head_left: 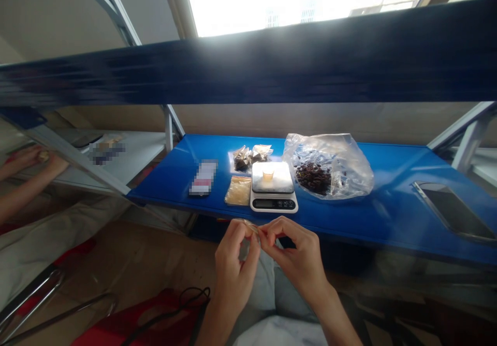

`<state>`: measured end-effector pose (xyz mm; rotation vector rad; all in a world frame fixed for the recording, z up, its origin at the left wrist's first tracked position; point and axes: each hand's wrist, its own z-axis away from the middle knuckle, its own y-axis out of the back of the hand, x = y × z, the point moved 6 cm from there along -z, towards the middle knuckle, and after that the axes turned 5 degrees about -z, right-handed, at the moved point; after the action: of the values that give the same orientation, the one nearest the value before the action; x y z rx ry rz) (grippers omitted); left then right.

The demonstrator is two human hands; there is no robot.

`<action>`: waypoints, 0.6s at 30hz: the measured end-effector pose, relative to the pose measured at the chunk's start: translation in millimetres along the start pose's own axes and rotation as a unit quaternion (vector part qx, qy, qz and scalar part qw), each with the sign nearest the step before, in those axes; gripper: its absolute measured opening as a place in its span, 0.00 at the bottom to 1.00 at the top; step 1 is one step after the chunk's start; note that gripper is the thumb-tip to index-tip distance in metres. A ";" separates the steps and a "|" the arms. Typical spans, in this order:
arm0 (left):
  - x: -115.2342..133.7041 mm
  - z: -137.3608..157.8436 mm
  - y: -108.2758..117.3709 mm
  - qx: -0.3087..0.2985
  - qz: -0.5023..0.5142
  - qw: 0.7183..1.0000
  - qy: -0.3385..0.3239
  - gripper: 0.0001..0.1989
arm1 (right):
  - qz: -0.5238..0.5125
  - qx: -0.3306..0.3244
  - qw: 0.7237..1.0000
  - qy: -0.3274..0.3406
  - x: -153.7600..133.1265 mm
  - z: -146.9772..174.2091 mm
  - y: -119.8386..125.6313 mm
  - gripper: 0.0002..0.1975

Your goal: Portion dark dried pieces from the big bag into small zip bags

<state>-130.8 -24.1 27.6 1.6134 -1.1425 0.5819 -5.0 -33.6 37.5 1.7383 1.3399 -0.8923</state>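
Just off the table's front edge, my left hand point(236, 255) and my right hand point(293, 247) meet, fingertips pinched together. Between them is a thin, see-through piece that looks like the top of a small clear plastic bag point(251, 226); fingers cover most of it. Beyond my hands stands a white kitchen scale point(283, 185) with a small translucent cup point(267, 174) on its plate. Left of the scale lies a flat packet of clear bags point(238, 191), with small filled bags point(250, 157) behind. At its right, a large open plastic bag point(349, 165) holds dark dried pieces point(314, 176).
On the blue table point(392, 201) lie a blurred-out phone point(204, 178) at left and a dark phone point(454, 209) at right. A blue shelf beam point(248, 72) crosses above. Another person's hands point(46, 160) work at a white table point(143, 147) on the left.
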 end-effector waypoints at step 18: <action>22.2 22.1 12.0 0.030 -0.009 0.999 -0.043 0.10 | -0.018 -0.026 0.999 -0.041 -21.6 11.3 13.3 0.04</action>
<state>-135.5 -53.3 43.5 1.7133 -1.1834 0.5448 2.6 -55.5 52.8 1.6246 1.3330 -0.9309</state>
